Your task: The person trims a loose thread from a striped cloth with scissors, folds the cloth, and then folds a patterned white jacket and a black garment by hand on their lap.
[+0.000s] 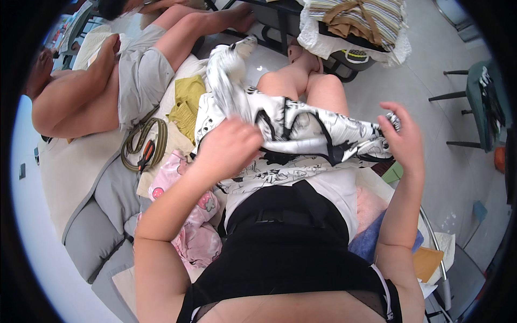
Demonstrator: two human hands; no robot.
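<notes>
A white satin garment (301, 126) with black cartoon prints and black piping stretches loosely across my lap, bunched toward its right end. At that end, my right hand (404, 137) is closed round a gathered bit of the cloth, thumb and fingers bent over it. My left hand (234, 145) hovers at the garment's left part with curled fingers; motion smears it, so I cannot tell whether it grips the cloth. Beyond it a blurred length of the same fabric rises upward. More white printed cloth (269, 175) lies on my lap beneath.
On my left, a pink strawberry-print cloth (194, 237), a coiled olive belt (156, 140), red-black pliers (146, 155) and a yellow-green cloth (186, 105) lie on the grey sofa (94, 242). Another person (145, 70) sits there. A basket of folded cloth (355, 27) stands ahead; a green chair (482, 102) at right.
</notes>
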